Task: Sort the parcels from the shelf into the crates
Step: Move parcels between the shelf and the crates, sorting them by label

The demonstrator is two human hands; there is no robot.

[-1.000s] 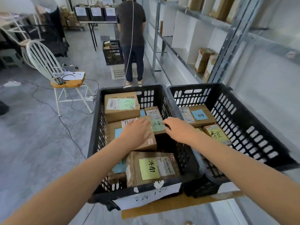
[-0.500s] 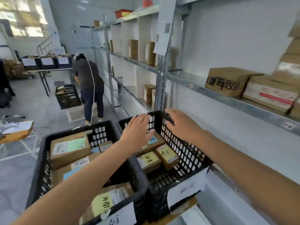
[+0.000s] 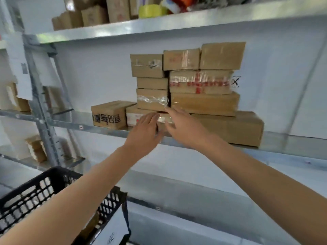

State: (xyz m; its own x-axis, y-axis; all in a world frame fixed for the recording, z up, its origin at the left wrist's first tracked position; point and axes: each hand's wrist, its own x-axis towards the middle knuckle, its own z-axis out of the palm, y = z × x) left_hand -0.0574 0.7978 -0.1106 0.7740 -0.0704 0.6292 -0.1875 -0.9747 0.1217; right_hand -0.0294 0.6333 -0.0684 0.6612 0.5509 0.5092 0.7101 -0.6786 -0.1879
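Progress: sorting only partly done, by judgement. Parcels (image 3: 187, 89) lying stacked on shelf (image 3: 109, 129), many left to sort. Crate (image 3: 35, 193) standing below at lower left, contents hidden.

Hands: left hand (image 3: 144, 131) and right hand (image 3: 184, 124) reaching toward lowest parcels, fingers spread, gripping nothing, close together.

Materials: parcels showing brown cardboard, box-shaped, glossy clear and red-printed tape. Shelf showing smooth grey metal. Crate showing black perforated plastic.

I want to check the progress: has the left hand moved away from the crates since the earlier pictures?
Yes. The left hand has gone up from the black crate to the parcels on the shelf, open, beside the right hand.
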